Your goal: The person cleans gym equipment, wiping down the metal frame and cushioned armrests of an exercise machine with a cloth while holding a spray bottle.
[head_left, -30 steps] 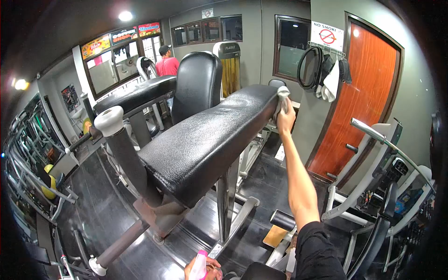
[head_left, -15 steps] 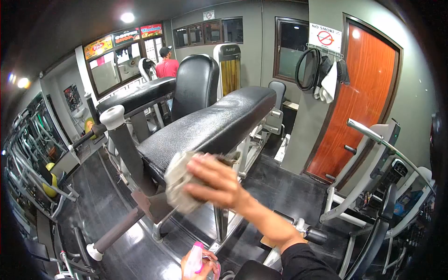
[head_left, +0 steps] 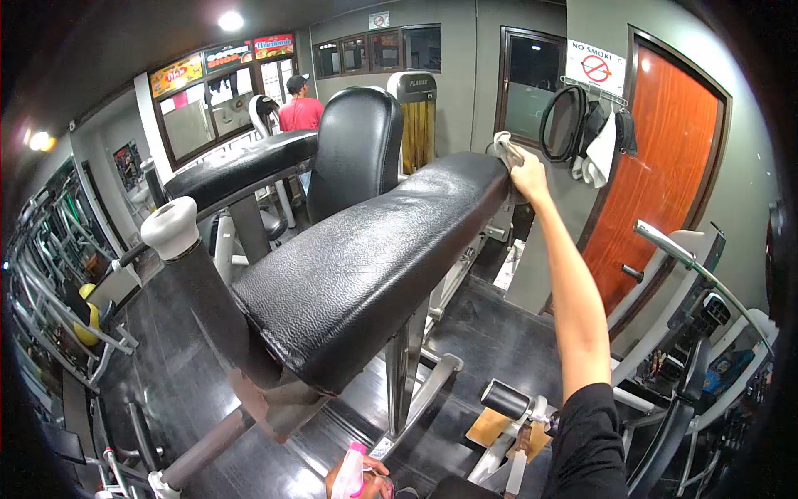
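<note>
A long black padded bench [head_left: 357,274] of a gym machine stretches away in front of me, its top shiny. At its far right end, my right hand [head_left: 529,176] is closed around a light grey cloth [head_left: 504,147], which touches the pad's edge; my arm is stretched out. Low at the bottom edge, my left hand [head_left: 378,477] wraps around a spray bottle [head_left: 351,476] with a pink and whitish top. The lower part of the bottle is out of frame. Beside the pad's near left corner stands a dark post with a white knob [head_left: 169,228].
An upright black backrest [head_left: 354,150] and a second pad [head_left: 241,166] stand behind the bench. A person in a red shirt [head_left: 300,114] is farther back. To the right are a wooden door [head_left: 661,166], hanging cloths [head_left: 597,150] and another machine [head_left: 690,258]. A foam roller [head_left: 505,399] sits low.
My right hand has carried the cloth from the pad's near end to its far right end. The left hand with the spray bottle stays low, and the view has shifted slightly.
</note>
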